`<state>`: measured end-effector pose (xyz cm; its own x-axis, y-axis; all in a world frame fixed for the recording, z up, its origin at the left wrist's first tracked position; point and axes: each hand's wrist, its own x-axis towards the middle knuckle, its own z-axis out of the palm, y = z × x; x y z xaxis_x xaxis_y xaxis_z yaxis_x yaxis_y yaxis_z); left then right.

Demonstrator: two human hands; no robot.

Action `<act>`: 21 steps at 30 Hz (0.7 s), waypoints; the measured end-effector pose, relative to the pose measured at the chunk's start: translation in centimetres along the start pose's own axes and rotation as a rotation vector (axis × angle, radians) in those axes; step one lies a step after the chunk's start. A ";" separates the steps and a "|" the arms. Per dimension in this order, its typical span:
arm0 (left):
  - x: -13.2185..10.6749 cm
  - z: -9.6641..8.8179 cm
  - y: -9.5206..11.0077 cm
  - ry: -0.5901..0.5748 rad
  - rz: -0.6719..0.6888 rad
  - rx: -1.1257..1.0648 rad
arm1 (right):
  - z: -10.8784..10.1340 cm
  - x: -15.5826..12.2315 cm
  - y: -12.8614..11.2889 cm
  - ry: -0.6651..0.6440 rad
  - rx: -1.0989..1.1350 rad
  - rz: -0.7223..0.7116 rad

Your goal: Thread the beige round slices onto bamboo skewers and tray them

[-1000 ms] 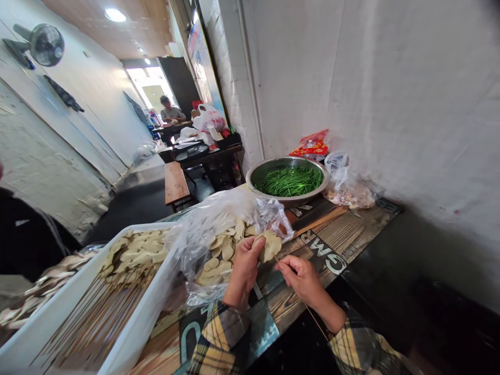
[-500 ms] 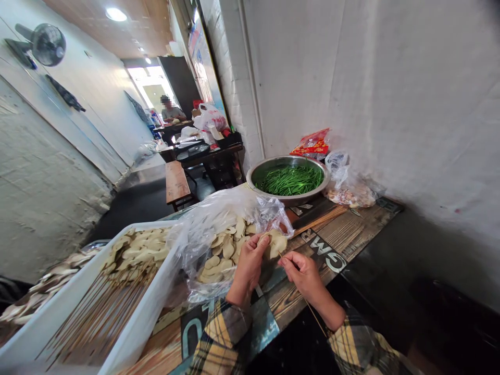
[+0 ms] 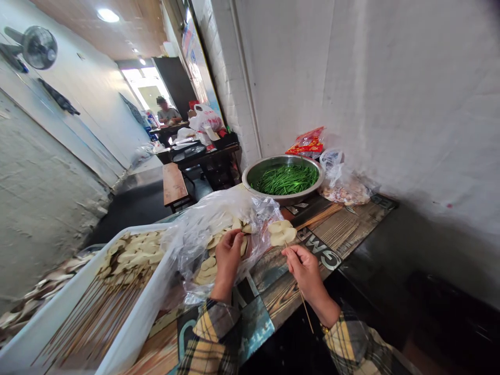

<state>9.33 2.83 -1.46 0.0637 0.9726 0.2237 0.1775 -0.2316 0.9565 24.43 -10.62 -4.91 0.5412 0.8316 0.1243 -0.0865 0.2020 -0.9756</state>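
Note:
My right hand (image 3: 304, 266) pinches a thin wooden skewer (image 3: 305, 307) near its upper part. Several pale, flat slices (image 3: 283, 233) are threaded on the skewer's far end, spread in an overlapping cluster above the table. My left hand (image 3: 228, 258) reaches over loose slices of the same kind (image 3: 208, 268) in an open clear plastic bag (image 3: 222, 205). Its fingers are stretched out at the slices, their tips partly hidden. To the left, a white tray (image 3: 135, 333) holds rows of loaded skewers (image 3: 135, 255), with their bare sticks towards me.
Behind the bag stands a metal bowl (image 3: 246, 182) of long green stalks. Beside it are a knotted plastic bag (image 3: 346, 190) and a red packet (image 3: 307, 140). Bare skewers (image 3: 322, 214) lie on the patterned table (image 3: 287, 307). A person (image 3: 167, 112) sits far back.
My left hand has let go of the slices on the skewer and moved left to the bag. The skewer stays in my right hand, its slices now in full view.

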 end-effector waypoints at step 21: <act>-3.2 1.8 1.5 -0.528 0.517 0.887 | 0.0 0.0 0.0 0.075 0.004 -0.004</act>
<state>11.18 -0.68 -1.14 0.6956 0.6756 0.2444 0.6246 -0.7368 0.2588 24.37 -10.63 -4.94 0.6024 0.7900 0.1142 -0.0875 0.2075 -0.9743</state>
